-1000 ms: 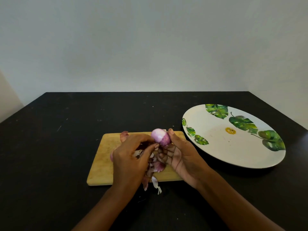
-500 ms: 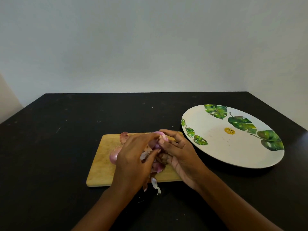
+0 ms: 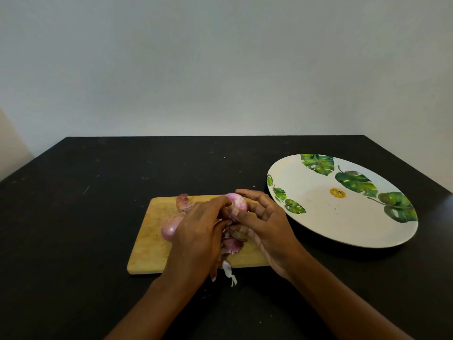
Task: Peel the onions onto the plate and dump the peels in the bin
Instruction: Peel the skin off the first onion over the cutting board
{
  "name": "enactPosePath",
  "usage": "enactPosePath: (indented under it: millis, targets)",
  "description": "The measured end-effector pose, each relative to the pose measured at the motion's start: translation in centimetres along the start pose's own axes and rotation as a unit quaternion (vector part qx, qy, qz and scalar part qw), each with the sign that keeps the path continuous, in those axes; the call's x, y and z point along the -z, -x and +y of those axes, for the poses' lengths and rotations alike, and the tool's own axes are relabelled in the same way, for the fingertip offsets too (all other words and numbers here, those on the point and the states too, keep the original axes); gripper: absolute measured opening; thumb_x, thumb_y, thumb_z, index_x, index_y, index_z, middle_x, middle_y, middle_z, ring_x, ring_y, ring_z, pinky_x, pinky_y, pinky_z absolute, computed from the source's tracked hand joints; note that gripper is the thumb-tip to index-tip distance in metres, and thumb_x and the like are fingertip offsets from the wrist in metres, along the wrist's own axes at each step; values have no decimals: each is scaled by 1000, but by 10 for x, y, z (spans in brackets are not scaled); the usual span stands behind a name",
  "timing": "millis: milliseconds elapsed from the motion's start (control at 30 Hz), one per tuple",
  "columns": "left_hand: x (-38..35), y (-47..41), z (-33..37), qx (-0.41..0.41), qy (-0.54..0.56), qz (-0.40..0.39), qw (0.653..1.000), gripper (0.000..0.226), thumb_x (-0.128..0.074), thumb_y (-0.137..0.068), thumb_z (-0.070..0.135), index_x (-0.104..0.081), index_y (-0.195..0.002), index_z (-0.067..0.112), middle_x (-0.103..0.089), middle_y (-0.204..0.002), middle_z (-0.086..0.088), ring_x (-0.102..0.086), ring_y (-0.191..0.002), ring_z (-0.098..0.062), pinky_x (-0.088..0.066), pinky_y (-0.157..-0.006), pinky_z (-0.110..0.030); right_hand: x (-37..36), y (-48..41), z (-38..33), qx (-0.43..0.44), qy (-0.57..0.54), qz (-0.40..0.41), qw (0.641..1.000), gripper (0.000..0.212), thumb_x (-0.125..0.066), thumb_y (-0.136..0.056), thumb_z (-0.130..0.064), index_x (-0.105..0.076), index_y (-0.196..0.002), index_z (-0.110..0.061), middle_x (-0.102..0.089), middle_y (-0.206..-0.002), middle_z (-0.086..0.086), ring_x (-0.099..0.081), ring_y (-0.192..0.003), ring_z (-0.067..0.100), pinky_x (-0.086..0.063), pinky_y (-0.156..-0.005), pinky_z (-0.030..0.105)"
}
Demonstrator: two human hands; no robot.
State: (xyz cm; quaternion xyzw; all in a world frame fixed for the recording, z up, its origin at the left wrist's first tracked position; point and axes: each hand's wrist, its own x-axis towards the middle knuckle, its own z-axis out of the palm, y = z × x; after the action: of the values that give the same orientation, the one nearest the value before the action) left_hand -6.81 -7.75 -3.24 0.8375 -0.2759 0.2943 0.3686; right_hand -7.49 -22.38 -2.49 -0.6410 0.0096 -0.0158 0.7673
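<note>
A small purple-white onion [image 3: 237,203] sits between both hands above the wooden cutting board [image 3: 149,241]. My right hand [image 3: 267,231] curls its fingers and thumb round the onion. My left hand [image 3: 198,231] pinches at the onion's left side. A second, unpeeled onion [image 3: 169,228] lies on the board, partly hidden by my left hand. Loose peels [image 3: 230,245] lie under the hands, one piece [image 3: 229,272] hanging over the board's near edge. The white plate with green leaves [image 3: 318,217] lies to the right with no onion on it.
A curled piece of peel [image 3: 182,202] lies at the board's far edge. The board and plate rest on a black table [image 3: 73,217] against a pale wall. No bin is in view.
The onion dropped between the hands half a second ago and is now turned back up, more exposed. Both hands shifted their hold slightly; the unpeeled onion came into view at left.
</note>
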Motion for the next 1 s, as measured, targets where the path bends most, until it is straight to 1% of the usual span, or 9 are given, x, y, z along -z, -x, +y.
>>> enactPosePath:
  millis: [100,233,367,533,600,733,800,900,1000]
  targets:
    - [-1,1,0,-6,-1,0,1000,29,-43,-88,26,-53,-115,20,-57,-99,11,-48,-96,3,-35,-85,1,0,0,1,8,18,12,1000,34,-75,-79,-18,-65,-108,-29,-70,-112,0,-68,-103,17,-58,-84,37]
    - [-1,1,0,-21,-8,12,1000,30,-44,-88,25,-61,-108,10,-65,-94,0,-47,-93,5,-36,-86,0,-1,1,0,-2,10,29,1000,28,-74,-80,-19,-65,-105,-28,-72,-106,-1,-71,-96,15,-59,-79,34]
    - [-1,0,2,-35,-12,19,999,24,-44,-89,22,-58,-106,13,-64,-91,0,-46,-92,7,-35,-84,2,-1,-2,-1,-34,-30,46,998,33,-73,-81,-21,-64,-112,-16,-73,-102,8,-72,-93,22,-58,-84,40]
    - [1,-1,4,-41,7,36,998,18,-44,-88,18,-52,-105,20,-57,-91,8,-49,-87,4,-38,-78,2,-2,-1,-5,-59,-107,53,991,30,-70,-82,-16,-66,-111,-10,-74,-97,12,-73,-88,22,-57,-69,26]
    - [1,-1,5,-43,15,41,998,19,-46,-87,15,-52,-104,20,-57,-91,9,-51,-87,4,-40,-77,0,-2,0,-7,-65,-136,47,987,33,-69,-81,-16,-65,-112,-7,-74,-96,12,-73,-85,21,-56,-65,23]
    - [3,-2,8,-45,33,42,998,19,-45,-88,15,-52,-105,21,-56,-94,10,-53,-89,5,-42,-77,-2,-3,0,-9,-72,-165,46,983,50,-72,-68,-23,-64,-114,-3,-74,-97,14,-73,-82,20,-56,-64,23]
    - [4,-2,8,-45,49,48,997,22,-46,-87,10,-53,-106,21,-54,-97,13,-53,-92,9,-43,-78,-3,-3,1,-10,-76,-181,44,980,49,-72,-67,-23,-65,-111,-2,-74,-94,13,-73,-80,19,-56,-63,22]
    - [4,-2,8,-29,67,75,994,35,-48,-81,-7,-53,-103,20,-54,-95,14,-55,-91,5,-44,-77,-7,-3,2,-11,-85,-211,35,973,40,-71,-66,-21,-66,-102,-5,-75,-90,11,-73,-77,17,-57,-62,22]
    - [4,-3,7,-10,74,108,991,39,-47,-76,-16,-55,-95,18,-55,-92,7,-55,-88,-1,-44,-75,-10,-2,2,-12,-89,-240,37,966,38,-70,-67,-18,-65,-102,-4,-71,-101,16,-70,-81,19,-57,-62,22]
